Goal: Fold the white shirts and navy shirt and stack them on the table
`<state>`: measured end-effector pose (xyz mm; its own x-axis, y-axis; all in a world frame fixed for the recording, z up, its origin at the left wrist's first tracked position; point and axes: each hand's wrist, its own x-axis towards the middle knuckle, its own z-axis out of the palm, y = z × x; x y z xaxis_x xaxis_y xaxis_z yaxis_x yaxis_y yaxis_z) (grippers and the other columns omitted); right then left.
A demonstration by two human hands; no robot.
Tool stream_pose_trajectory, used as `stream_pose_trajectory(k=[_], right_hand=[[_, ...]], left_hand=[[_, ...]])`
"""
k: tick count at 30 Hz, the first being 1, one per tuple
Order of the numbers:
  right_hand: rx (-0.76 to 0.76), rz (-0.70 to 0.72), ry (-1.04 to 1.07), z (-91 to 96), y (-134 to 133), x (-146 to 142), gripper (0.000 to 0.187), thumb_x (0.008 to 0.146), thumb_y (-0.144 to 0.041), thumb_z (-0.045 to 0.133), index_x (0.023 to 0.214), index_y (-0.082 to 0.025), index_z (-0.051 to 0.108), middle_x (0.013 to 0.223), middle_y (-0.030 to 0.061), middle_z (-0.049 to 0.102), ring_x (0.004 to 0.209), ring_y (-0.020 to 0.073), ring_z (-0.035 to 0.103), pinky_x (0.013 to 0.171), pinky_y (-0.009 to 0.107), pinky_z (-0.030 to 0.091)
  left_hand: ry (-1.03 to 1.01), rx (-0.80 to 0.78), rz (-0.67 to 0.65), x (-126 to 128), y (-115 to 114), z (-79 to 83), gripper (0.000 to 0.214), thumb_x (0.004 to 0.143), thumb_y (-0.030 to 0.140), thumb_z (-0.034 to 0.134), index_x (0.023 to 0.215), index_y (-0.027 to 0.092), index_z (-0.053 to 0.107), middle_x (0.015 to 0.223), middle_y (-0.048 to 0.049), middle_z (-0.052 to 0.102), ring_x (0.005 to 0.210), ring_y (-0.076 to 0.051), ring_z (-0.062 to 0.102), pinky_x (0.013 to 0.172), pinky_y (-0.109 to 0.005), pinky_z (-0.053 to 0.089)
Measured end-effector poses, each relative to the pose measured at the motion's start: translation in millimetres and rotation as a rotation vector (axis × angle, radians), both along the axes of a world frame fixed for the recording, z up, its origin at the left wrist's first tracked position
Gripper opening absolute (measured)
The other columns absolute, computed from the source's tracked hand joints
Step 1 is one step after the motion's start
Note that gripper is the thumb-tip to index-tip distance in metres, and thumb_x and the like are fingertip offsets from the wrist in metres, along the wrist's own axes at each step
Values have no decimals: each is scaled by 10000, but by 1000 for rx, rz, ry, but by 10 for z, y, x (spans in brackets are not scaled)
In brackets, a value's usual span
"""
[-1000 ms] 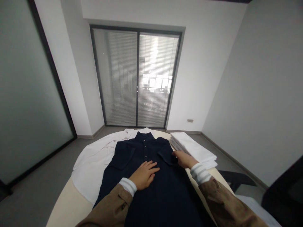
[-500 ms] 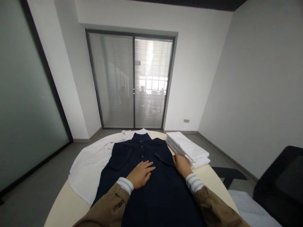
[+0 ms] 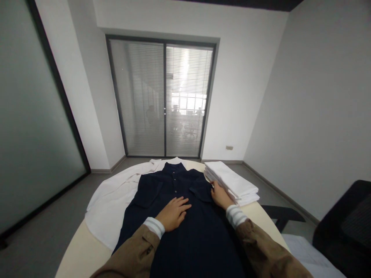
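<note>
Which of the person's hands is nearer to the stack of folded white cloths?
Right. The right hand lies at the near edge of the stack; the left hand rests flat on the navy shirt, farther off.

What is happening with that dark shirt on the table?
A person in a brown jacket has a dark navy shirt spread out flat, buttons up, on a round table. The left hand lies open on the middle of the shirt. The right hand is at the shirt's right edge, beside a stack of folded white cloths; whether it grips the fabric is unclear. A white garment lies partly under the shirt on the left.
</note>
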<state>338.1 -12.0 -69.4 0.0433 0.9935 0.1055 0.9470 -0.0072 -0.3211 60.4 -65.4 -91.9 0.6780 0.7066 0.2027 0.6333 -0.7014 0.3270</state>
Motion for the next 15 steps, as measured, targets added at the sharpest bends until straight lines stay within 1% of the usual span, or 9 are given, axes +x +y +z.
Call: stream_pose_trajectory(k=[2,4,6,7,9,11,13,15], right_hand=[[-10,-19,-106,35,-1,-41,461,903,-77,319,1332,-148,474,1075,169,696,979,248,695,847,338,474],[-21,-46,-193,67,-15,-112,458,905,-65,294,1292,-144,526,1116,204,665,997,281,680,858,387,470],[-7,-54,-232,84,-29,-215,441,922,-91,292,1273,-127,556,1212,245,612,1106,326,626,920,442,441],[11,-41,-246,82,-33,-275,436,936,-125,303,1298,-120,546,1275,256,577,1180,343,579,962,462,415],[27,12,-246,46,-35,-400,466,975,-250,326,1395,-119,477,1407,247,491,1319,355,457,1050,481,345],[-29,65,-216,-30,-35,-513,579,994,-437,306,1490,-146,377,1527,208,377,1418,356,325,1114,496,269],[-120,68,-183,-123,-32,-593,691,975,-590,247,1544,-200,287,1606,153,251,1477,365,191,1149,530,186],[-179,44,-172,-193,-24,-637,763,938,-687,217,1566,-253,215,1643,111,149,1494,388,93,1156,575,108]], left_hand=[[-1,1,-5,-2,5,-8,466,942,221,471,1400,288,525,1524,-31,451,1436,-248,350,1180,-498,278],[5,-1,-10,-5,9,-11,470,942,220,467,1405,289,520,1532,-35,439,1439,-250,345,1179,-501,275],[12,-4,-12,-9,9,-4,473,944,227,468,1410,288,514,1541,-41,424,1442,-254,338,1180,-503,271],[12,-6,-12,-12,8,1,474,945,235,470,1413,288,511,1546,-43,416,1444,-256,335,1181,-505,267],[11,-9,-12,-18,2,12,473,947,247,472,1417,292,507,1552,-46,406,1447,-257,329,1182,-508,261],[10,-9,-12,-23,-5,11,470,949,250,469,1415,295,508,1554,-46,403,1447,-255,329,1183,-505,260],[3,1,-8,-24,-10,-6,465,949,248,467,1409,299,513,1550,-41,410,1444,-250,335,1182,-500,263],[-15,25,12,-18,-5,-29,463,950,255,470,1408,305,509,1543,-34,423,1440,-244,343,1182,-495,264]])
